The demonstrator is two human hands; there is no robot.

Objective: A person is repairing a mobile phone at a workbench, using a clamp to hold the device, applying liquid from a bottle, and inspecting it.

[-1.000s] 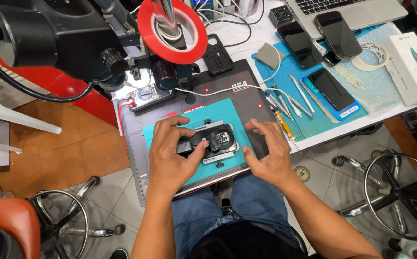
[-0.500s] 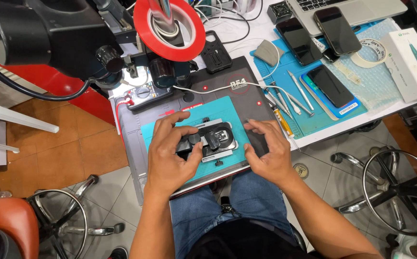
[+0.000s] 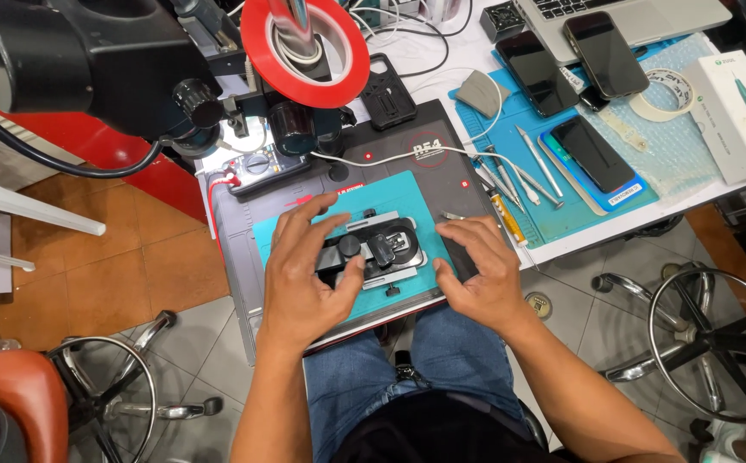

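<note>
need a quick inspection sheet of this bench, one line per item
surface: dark work mat with a teal pad on it
job's things: black and silver clamp fixture lying on the teal pad
clutter: red tape roll, three phones, metal hand tools, white box, laptop
grippers: left hand on the fixture's left side, thumb against it; right hand flat on the pad's right edge, holding nothing
cables: white cable across the mat, red lead at left
surroundings: tiled floor, stool frames
</note>
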